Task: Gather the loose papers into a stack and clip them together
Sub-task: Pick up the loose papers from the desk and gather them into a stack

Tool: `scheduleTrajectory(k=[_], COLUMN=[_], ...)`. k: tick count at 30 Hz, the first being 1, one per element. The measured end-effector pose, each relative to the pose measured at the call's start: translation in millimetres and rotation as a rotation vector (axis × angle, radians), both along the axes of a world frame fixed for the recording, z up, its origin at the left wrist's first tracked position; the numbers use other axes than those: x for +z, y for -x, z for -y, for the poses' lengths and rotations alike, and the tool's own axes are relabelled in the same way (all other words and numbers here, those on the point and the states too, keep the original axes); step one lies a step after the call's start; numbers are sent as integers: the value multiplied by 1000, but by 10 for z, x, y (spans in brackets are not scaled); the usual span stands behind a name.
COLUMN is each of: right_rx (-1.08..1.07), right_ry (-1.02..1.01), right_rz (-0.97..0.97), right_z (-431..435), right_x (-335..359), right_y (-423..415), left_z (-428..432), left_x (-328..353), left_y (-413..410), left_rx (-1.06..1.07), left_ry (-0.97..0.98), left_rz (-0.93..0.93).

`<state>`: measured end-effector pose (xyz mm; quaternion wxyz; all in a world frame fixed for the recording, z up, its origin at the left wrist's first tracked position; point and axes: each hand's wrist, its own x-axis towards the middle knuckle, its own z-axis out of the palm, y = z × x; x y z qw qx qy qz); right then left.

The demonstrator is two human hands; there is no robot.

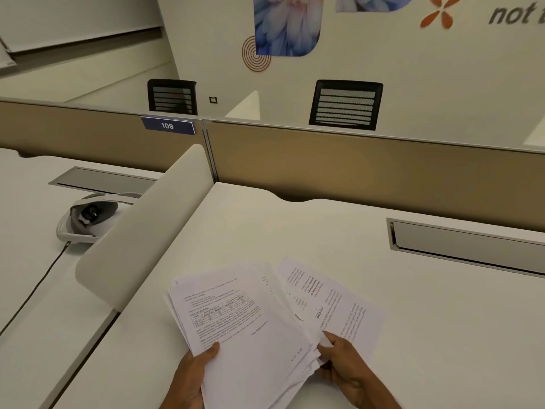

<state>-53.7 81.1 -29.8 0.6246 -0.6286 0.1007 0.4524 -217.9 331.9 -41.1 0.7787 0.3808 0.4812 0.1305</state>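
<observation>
A fanned pile of white printed papers [250,326] lies at the near edge of the white desk [413,335]. My left hand [191,376] grips the pile's lower left corner, thumb on the top sheet with the table print. My right hand [345,361] pinches the lower right edges, where one printed sheet [333,299] sticks out to the right of the pile. No clip is visible.
A curved white side divider [141,231] borders the desk on the left; beyond it a white headset [88,216] with a cable lies on the neighbouring desk. A cable tray slot [472,246] sits at the right rear. A tan partition [354,166] closes the back.
</observation>
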Motion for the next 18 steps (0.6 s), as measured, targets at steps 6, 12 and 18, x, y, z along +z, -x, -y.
scheduleTrajectory(k=[6,12,18], right_rx=[73,127,379], right_ry=[103,503,676], right_rz=[118,647,922], right_z=[-46,29,-246], right_x=[122,183,193], right_y=[0,-369,-678], left_z=[-37,-194,-258], left_x=[-96,66,196], left_y=[-53,-129,-126], left_rx=[-41,-51,-23], left_ry=[-124,-169,-114], left_rz=[-43,1,53])
